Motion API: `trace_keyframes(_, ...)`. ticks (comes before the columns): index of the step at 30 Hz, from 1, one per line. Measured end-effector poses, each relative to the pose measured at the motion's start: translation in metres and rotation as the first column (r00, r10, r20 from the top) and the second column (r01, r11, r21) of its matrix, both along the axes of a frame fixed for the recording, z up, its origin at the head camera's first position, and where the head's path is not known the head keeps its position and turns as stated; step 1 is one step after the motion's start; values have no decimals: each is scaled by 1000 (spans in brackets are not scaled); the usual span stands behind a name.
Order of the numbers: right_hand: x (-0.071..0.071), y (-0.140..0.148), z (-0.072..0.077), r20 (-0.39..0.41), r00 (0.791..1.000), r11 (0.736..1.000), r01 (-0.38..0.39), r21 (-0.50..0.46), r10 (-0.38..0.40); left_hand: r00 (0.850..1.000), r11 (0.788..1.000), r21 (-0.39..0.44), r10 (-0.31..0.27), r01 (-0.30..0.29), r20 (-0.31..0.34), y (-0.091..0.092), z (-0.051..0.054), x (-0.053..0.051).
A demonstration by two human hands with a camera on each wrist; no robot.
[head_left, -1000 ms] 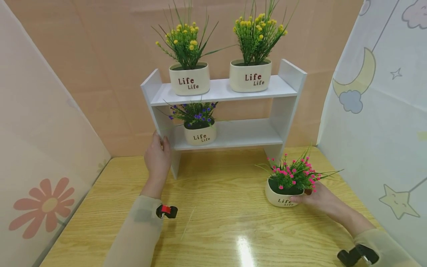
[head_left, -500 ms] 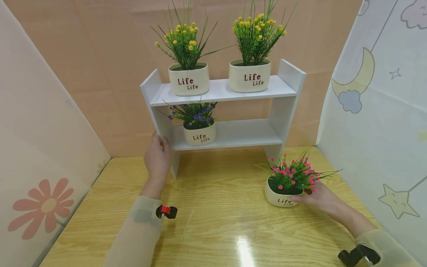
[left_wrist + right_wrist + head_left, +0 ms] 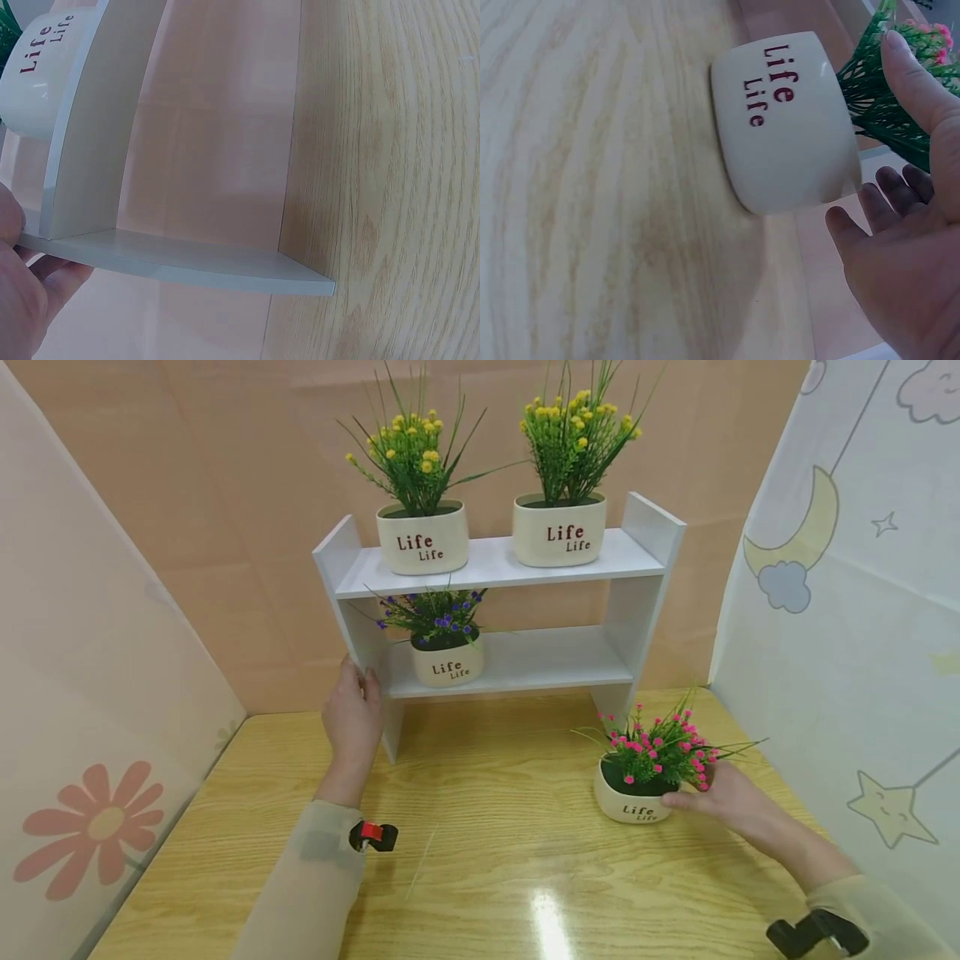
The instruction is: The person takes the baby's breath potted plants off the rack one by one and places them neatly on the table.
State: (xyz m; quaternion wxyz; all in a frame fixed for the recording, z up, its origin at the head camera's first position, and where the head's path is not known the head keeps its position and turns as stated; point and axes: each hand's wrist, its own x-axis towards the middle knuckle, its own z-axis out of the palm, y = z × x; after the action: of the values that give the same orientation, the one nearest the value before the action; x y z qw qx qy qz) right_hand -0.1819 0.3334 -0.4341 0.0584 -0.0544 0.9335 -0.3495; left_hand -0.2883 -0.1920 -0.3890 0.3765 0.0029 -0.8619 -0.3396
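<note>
I've got 1 pink-flowered pot [image 3: 633, 797] upright on the wooden table [image 3: 487, 877], near R, just in front of the rack's R leg; 4 pots total, all w/ "Life Life" lettering.

2 hands on my feed. R hand [image 3: 723, 797] comes in from the near R, forearm slanting far & L, at the pot's R end. Per the R wrist cam, its fingers are loose & parted, not wrapped round anything: thumb up alongside the greenery, fingertips just beside the pot's rim. Can't tell if any tip touches. So the pot sits to the L of the fingers, w/ some pink blooms & leaves right by the thumb.

L hand [image 3: 354, 714] reaches far w/ forearm nearly straight out & grips the L side panel of the white rack [image 3: 558, 660], thumb one side, fingers the other.

1 rack, 2 shelves. Lower: 1 purple-flowered pot [image 3: 448, 667], at the L end. Upper: 2 yellow-flowered pots, 1 L [image 3: 422, 543], 1 R [image 3: 560, 537], apart from each other.

2 black wrist mounts, 1 per sleeve: L [image 3: 385, 837], R [image 3: 817, 933]. Peach backdrop [image 3: 262, 527] on the far side; printed cloths L [image 3: 105, 693] & R [image 3: 847, 693].
</note>
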Motion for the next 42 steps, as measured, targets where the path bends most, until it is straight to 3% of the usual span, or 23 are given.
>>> trace_keyframes(2,0,1,5,-12,1000,1000,-9,-7,8,1000,1000,2,-2,2,-5,0,0,1)
trace_keyframes(6,0,1,12,-142,988,996,-72,-46,65,1000,1000,-1,1,-1,-6,1,1,1)
trace_keyframes(12,-2,4,26,-219,973,978,-117,-170,78,1000,1000,5,12,-12,10,1,3,2)
trace_keyframes(21,-8,6,43,-309,929,862,-321,-392,206,1000,1000,0,14,-14,9,1,3,3)
trace_keyframes(24,-12,4,54,-309,918,810,-371,-454,247,1000,1000,-4,18,-18,8,1,2,3)
trace_keyframes(28,-17,0,74,-328,905,775,-406,-484,270,1000,1000,-1,16,-16,17,1,2,3)
trace_keyframes(31,-21,-5,91,-343,905,796,-396,-458,253,999,1000,7,11,-11,30,1,3,4)
trace_keyframes(37,-24,-19,125,-344,914,867,-339,-364,213,999,1000,19,4,-4,42,1,4,5)
trace_keyframes(42,-27,-32,153,-328,922,894,-312,-323,203,999,1000,18,5,-6,44,1,4,5)
